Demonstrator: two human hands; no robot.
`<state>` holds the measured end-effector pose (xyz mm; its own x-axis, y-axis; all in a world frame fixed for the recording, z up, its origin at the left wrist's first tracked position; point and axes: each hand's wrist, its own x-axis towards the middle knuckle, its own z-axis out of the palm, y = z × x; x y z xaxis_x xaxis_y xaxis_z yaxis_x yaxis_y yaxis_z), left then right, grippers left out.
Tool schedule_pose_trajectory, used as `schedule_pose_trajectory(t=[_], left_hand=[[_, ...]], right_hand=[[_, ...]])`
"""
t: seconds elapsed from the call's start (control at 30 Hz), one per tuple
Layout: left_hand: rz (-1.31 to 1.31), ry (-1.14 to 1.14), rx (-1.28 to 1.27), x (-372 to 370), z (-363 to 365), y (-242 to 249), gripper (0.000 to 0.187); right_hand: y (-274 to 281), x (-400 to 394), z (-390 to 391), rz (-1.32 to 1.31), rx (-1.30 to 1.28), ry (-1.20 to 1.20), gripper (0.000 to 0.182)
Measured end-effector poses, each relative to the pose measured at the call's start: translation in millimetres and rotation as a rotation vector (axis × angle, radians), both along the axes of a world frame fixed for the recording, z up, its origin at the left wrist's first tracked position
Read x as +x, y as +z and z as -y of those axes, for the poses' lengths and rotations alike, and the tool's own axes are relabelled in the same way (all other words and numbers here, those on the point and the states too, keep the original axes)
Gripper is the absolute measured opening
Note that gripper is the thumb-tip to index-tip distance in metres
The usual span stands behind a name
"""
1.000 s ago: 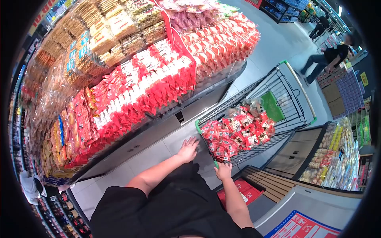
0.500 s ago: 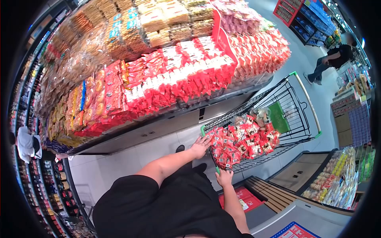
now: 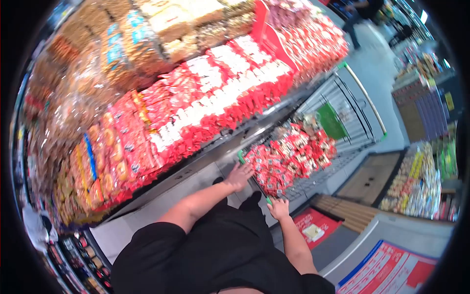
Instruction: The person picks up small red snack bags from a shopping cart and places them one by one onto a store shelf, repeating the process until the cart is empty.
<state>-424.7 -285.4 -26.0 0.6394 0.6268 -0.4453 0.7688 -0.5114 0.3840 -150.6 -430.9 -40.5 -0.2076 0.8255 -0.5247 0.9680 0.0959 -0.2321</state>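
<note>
A wire shopping cart [image 3: 374,105] with green corners holds a heap of red and white packets [image 3: 289,157] at its near end. My left hand [image 3: 239,177] lies at the cart's near left corner, fingers spread, beside the packets. At the near right corner my right hand [image 3: 279,208] has its fingers wrapped round the green-ended handle [image 3: 269,200]. A green panel [image 3: 332,121] stands inside the cart, beyond the packets. The picture is somewhat blurred.
A long display [image 3: 210,93] of red packets and bagged snacks runs along the left. Right of the cart stand a low cabinet [image 3: 368,179], bagged goods [image 3: 416,176] and a red sign [image 3: 313,228]. A person [image 3: 360,17] is in the far aisle.
The view has turned and shifted, so the cart and both hands appear slightly further left. The person in the aisle now shows nearer the top edge. Both hands keep their places at the cart.
</note>
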Motion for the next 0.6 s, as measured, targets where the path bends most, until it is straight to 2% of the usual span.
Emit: schedule_pose_trajectory(t=[0.2, 0.33, 0.47, 0.6], left_hand=[[0.120, 0.025, 0.112, -39.9, -18.5, -12.6, 0.068], [0.099, 0.065, 0.139, -51.4, -31.0, -16.6, 0.065], [0.087, 0.090, 0.205, -48.9, -38.6, -26.3, 0.057], [0.136, 0.042, 0.262, -36.8, -42.5, -30.6, 0.039]], right_hand=[[-0.6, -63.1, -12.9, 0.013, -0.012, -0.102, 0.044], [3.3, -92.3, -20.9, -0.006, 0.029, -0.136, 0.041], [7.0, -107.3, -31.2, -0.013, 0.001, -0.155, 0.044], [10.8, -114.7, -45.1, -0.026, -0.079, -0.230, 0.042]])
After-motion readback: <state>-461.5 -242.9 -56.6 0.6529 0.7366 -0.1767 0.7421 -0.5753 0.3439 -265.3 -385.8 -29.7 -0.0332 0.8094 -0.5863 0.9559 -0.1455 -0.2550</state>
